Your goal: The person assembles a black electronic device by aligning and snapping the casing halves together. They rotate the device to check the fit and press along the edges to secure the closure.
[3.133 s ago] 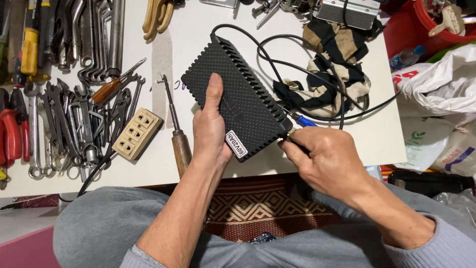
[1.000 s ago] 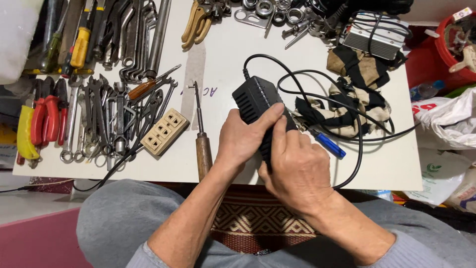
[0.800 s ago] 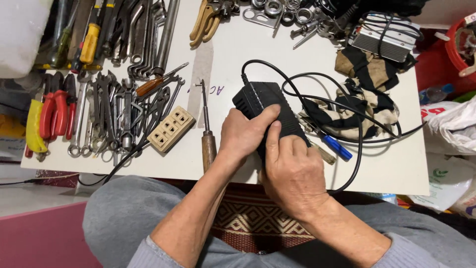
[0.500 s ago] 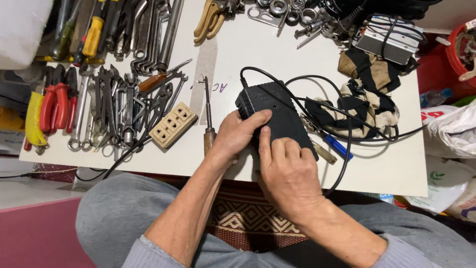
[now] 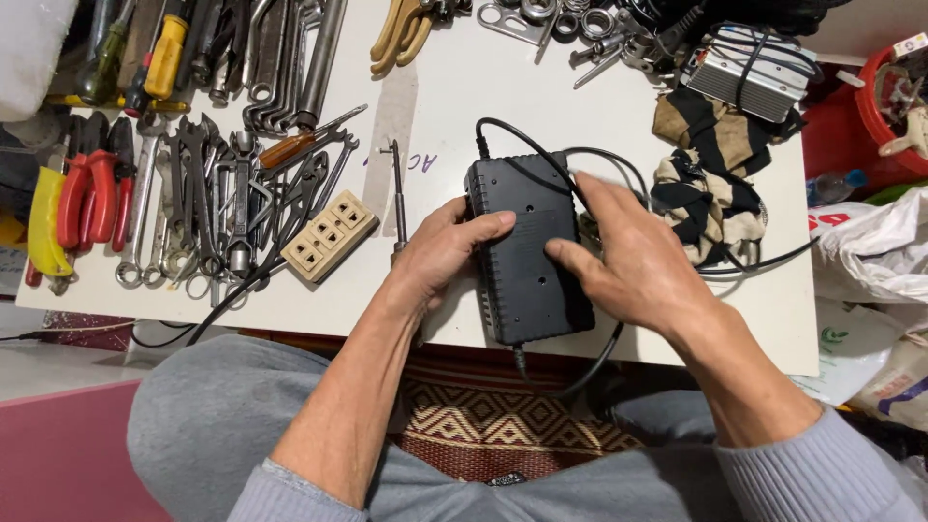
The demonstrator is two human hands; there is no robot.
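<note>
A black adapter (image 5: 527,253) was seen lying flat at the near edge of the white table (image 5: 619,97), its long axis running away from the person and tilted a little leftward at the far end. It was held between both hands. The left hand (image 5: 440,256) was curled against the left long side, thumb laid over the top face. The right hand (image 5: 633,256) was set on the right side, fingers spread loosely across the top rather than clenched. Neither hand was clearly nearer. A black cable (image 5: 522,145) left the far end; another hung off the near end. A beige socket strip (image 5: 327,236) lay just to the left.
</note>
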